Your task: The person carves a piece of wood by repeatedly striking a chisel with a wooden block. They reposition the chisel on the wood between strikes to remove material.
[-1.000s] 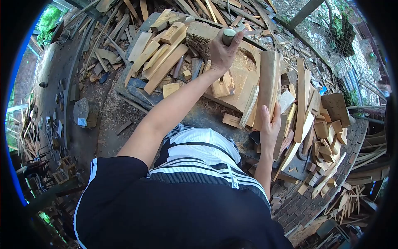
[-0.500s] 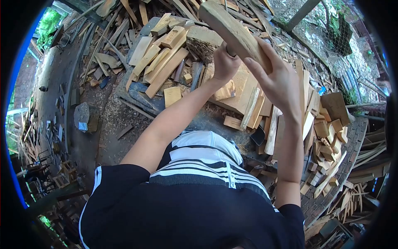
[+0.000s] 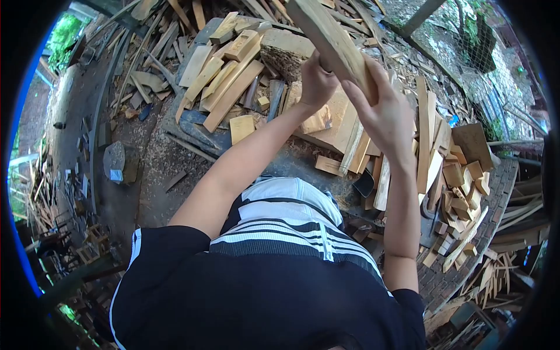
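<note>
A long, thick wooden block [image 3: 335, 44] is held up slanting in front of me, its far end at the top edge of the view. My right hand [image 3: 385, 114] grips its lower end, thumb on the near side and fingers along the far edge. Close under the block's left side, my left hand [image 3: 318, 84] is closed in a fist. A small dark round end shows at that fist, but what it belongs to is hidden. Beneath both hands lies a pale wooden block [image 3: 318, 121] among other timber on the work surface.
Several cut wood strips [image 3: 227, 87] are stacked to the left, beside a rough-edged log piece [image 3: 286, 49]. Small wood blocks [image 3: 461, 186] are piled on the right. A stump [image 3: 121, 163] stands on the ground at far left. Scrap wood is heaped at the back.
The wooden block has tilted and shifted slightly upward, its far end now reaching the top edge. My right hand has moved a little left with it; my left hand stays nearly in place.
</note>
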### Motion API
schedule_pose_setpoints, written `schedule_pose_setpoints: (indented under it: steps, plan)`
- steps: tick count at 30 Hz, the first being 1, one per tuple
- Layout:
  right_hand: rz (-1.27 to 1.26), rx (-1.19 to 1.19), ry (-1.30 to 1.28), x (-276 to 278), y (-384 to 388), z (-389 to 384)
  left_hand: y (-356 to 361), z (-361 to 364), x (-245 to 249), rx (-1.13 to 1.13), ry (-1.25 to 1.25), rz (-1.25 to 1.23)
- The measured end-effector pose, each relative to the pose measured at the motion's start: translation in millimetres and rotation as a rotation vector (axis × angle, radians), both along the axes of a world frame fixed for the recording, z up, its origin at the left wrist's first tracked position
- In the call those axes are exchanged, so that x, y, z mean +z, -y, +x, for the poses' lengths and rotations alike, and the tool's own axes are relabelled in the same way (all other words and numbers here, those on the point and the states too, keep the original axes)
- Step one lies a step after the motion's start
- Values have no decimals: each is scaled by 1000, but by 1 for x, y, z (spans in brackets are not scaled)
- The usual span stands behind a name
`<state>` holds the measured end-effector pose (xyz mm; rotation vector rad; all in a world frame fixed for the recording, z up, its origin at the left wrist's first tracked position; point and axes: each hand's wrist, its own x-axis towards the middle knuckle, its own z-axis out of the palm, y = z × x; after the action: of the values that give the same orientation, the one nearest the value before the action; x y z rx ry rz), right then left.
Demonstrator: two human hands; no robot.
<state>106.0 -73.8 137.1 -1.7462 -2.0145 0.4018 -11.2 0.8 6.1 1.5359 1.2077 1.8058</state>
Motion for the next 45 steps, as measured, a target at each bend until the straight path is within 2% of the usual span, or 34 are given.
schedule_pose_setpoints:
  steps: [2, 4, 6, 9, 10, 13, 15, 17, 19, 21, 23, 25, 27, 29, 34, 36, 37, 39, 43, 45]
  plan:
    - [57, 23, -95, -5, 0, 4, -6, 2, -4, -61, 97, 77]
    - [46, 39, -121, -11, 10, 4, -9, -5, -4, -2, 88, 30]
    - [28, -59, -557, -31, 15, 10, -23, -19, -8, 62, 80, -10]
    - [63, -98, -648, -56, 27, 27, -39, -44, -19, 76, 410, -329]
    - [-85, -149, -707, -48, 37, 29, -38, -47, -15, 71, 410, -330]
    - [-154, -230, -805, -74, 56, 45, -25, -46, 3, -43, 558, -384]
    - [-149, -225, -813, -82, 65, 51, -18, -31, 13, -103, 266, -289]
    - [-107, -305, -835, -94, 71, 58, -6, -9, 26, -99, 19, -44]
    - [-84, -314, -831, -98, 74, 65, 6, 12, 22, -255, -73, 49]
    - [-82, -404, -857, -95, 77, 69, 22, 28, 23, -373, -292, 59]
    - [-54, -419, -858, -90, 79, 73, 36, 46, 18, -345, -382, 141]
    - [-136, -515, -906, -89, 82, 83, 43, 54, 17, -393, -382, 112]
    - [-133, -505, -894, -92, 85, 91, 46, 58, 13, -469, -424, 32]
    - [-15, -504, -747, -109, 85, 107, 46, 59, 13, -467, -441, -17]
    - [-161, -541, -822, -93, 88, 93, 41, 60, 7, -452, -450, -70]
    - [-100, -579, -506, -103, 86, 95, 40, 62, 6, -425, -430, -53]
    - [-101, -579, -505, -100, 86, 92, 40, 62, 6, -403, -411, -35]
    - [-198, -549, -777, -93, 85, 81, 39, 62, 6, -400, -395, -37]
    - [-146, -500, -823, -103, 81, 80, 36, 63, 6, -385, -363, -26]
    - [-88, -459, -738, -107, 79, 83, 36, 62, 6, -383, -357, -24]
